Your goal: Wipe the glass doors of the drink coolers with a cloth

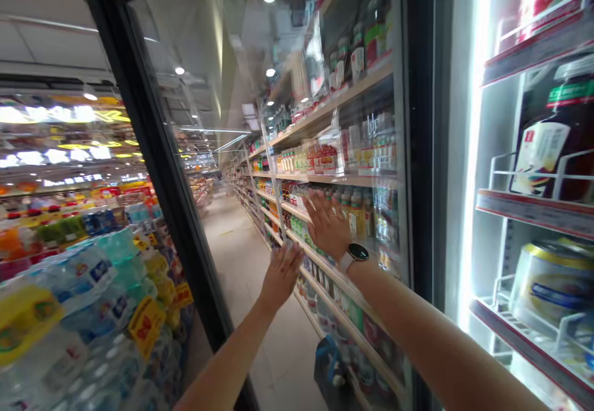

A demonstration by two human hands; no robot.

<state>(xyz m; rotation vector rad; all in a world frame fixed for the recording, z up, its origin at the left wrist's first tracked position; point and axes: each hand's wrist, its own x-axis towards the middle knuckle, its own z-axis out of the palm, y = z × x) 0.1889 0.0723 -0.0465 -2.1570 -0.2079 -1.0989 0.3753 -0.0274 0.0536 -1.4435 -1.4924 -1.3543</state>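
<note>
Right forearm (417, 330) is filling the nearest part of the view, with the left forearm (232, 349) stretching up beside it. I'm holding both hands up at the glass door (154, 138). My right hand (329, 228) is open, fingers spread, palm facing the pane (watch (357, 252) showing on that wrist). My left hand (282, 272) is open too, sitting lower and just beside it, slightly blurred. Both are seeming to press on the glass, but I'm not able to confirm full contact. Neither is gripping anything.

Progress, quickly: the door is standing open across the aisle, so the opening part is looking done; shutting isn't. To my right the lit fridge (455, 169) is showing uncovered. Nothing is being carried: a dark bottle (542, 145) is standing behind a wire guard, and a can (552, 287) is sitting on the shelf below, both well apart from my hands. How much swing is remaining, I'm not telling from this angle. Off left, water packs (99, 268) are piling up beyond the door frame.
</note>
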